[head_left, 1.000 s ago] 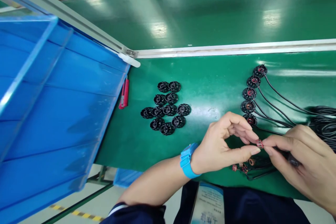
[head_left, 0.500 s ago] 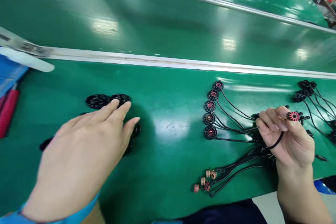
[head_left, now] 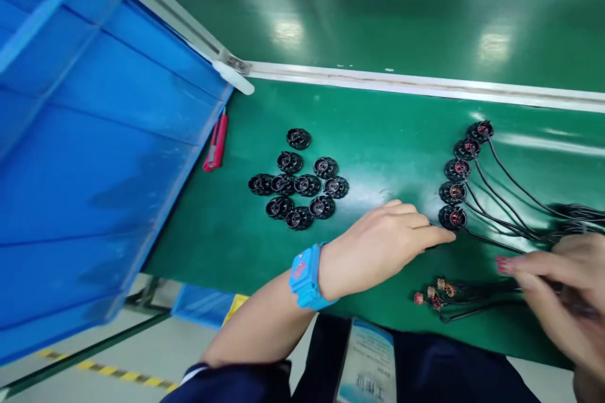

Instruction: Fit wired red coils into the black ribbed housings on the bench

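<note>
Head camera: the left hand (head_left: 378,245) lies palm down on the green bench mat (head_left: 378,132), fingers long and close together, their tips just beside the nearest wired stator (head_left: 452,217), the bottom one in a curved row of five stators (head_left: 460,170) past the fingertips. Whether anything is pinched under those fingers cannot be told. The right hand (head_left: 553,302), blurred, hovers over the black cables (head_left: 501,220) that run from the row; its hold on them cannot be told either. A light, steady touch at the stator's rim seems wise, since the thin leads could drag the neighbours out of line. The stators are small black discs with red or copper windings at the centre; near the left wrist's blue strap (head_left: 307,274) lie the cable ends (head_left: 432,293), tipped in copper and pink. Left of that hand sits a cluster of slotted black plastic caps (head_left: 297,192), then a red knife (head_left: 215,145) against a smooth blue crate (head_left: 94,138).
</note>
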`<act>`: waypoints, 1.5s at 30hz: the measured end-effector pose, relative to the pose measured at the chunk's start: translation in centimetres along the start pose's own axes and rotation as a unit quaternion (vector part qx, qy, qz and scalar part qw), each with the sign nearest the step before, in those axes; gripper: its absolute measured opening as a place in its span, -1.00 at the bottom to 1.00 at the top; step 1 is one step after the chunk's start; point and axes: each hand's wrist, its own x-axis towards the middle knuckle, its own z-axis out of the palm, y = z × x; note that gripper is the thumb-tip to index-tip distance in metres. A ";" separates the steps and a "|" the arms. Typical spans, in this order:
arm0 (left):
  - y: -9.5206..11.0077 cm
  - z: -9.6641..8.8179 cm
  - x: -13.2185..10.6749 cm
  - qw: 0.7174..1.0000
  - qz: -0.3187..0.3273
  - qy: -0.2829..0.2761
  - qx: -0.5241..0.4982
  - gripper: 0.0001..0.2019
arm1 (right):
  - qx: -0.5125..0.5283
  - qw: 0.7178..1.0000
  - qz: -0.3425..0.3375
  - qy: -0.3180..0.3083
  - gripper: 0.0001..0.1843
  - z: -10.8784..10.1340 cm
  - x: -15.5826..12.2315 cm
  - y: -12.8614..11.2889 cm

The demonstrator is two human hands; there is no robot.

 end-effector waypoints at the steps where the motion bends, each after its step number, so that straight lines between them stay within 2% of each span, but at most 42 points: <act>1: 0.0 0.1 0.0 1.000 0.000 -0.004 -0.016 -0.64 | -0.024 0.999 -0.024 -0.027 -0.68 0.4 0.1 -0.5; 5: -0.3 0.0 0.0 0.998 -0.049 0.012 -0.049 -0.57 | -0.103 0.989 -0.102 -0.043 -0.68 1.7 0.5 -1.1; 10: -0.2 1.2 0.7 0.995 -0.089 0.033 -0.002 -0.45 | -0.141 0.979 -0.139 -0.047 -0.69 2.3 0.4 -0.2; 12: -0.1 2.0 1.1 0.996 -0.084 0.025 -0.003 -0.53 | -0.150 0.976 -0.146 -0.060 -0.72 2.3 0.4 -0.2; 15: 0.0 2.6 1.5 0.997 -0.053 0.005 -0.064 -0.67 | -0.158 0.971 -0.161 -0.081 -0.74 2.3 0.6 -0.3; 19: -0.2 2.7 1.7 0.991 -0.035 -0.011 -0.126 -0.57 | -0.170 0.963 -0.176 -0.111 -0.83 2.2 0.8 -0.6; 24: -0.5 3.1 1.9 0.974 -0.007 -0.024 -0.224 -0.43 | -0.190 0.952 -0.194 -0.143 -0.75 1.6 1.1 -1.3; 28: -0.6 3.7 2.1 0.969 0.000 -0.029 -0.246 -0.42 | -0.199 0.939 -0.224 -0.169 -0.71 1.0 1.5 -1.8; 37: -0.5 3.9 2.1 0.974 -0.004 -0.022 -0.226 -0.43 | -0.217 0.934 -0.206 -0.196 -0.69 0.8 1.9 -2.1; 42: -0.4 4.0 2.2 0.978 0.007 -0.021 -0.209 -0.50 | -0.198 0.941 -0.187 -0.203 -0.68 1.1 2.7 -2.3; 45: -0.3 4.2 2.4 0.980 0.007 -0.018 -0.197 -0.57 | -0.212 0.934 -0.175 -0.226 -0.65 1.3 3.1 -2.9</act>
